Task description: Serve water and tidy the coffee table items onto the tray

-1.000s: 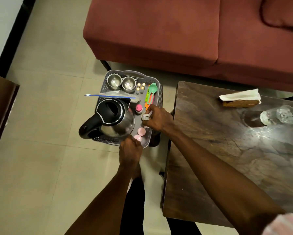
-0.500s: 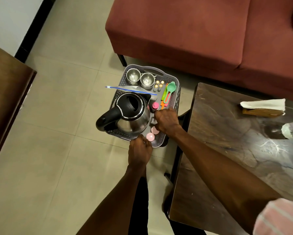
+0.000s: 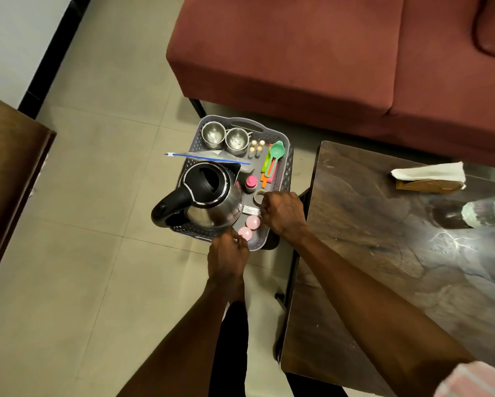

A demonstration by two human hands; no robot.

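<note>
While my left hand (image 3: 228, 255) grips the near rim of the tray (image 3: 287, 144), my right hand (image 3: 283, 213) curls over it beside the tape roll (image 3: 258, 196); grasp unclear. Kettle (image 3: 209, 196) sits in tray, glass (image 3: 487, 212) on counter (image 3: 383, 253).

Red sofa (image 3: 326, 53) behind, tiled floor (image 3: 83, 253) below

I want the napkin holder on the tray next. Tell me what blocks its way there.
Nothing visible stands between the napkin holder and the tray; the coffee table between them is bare. The tray itself is crowded: kettle, two steel cups, scoops and small items leave little free floor.
</note>
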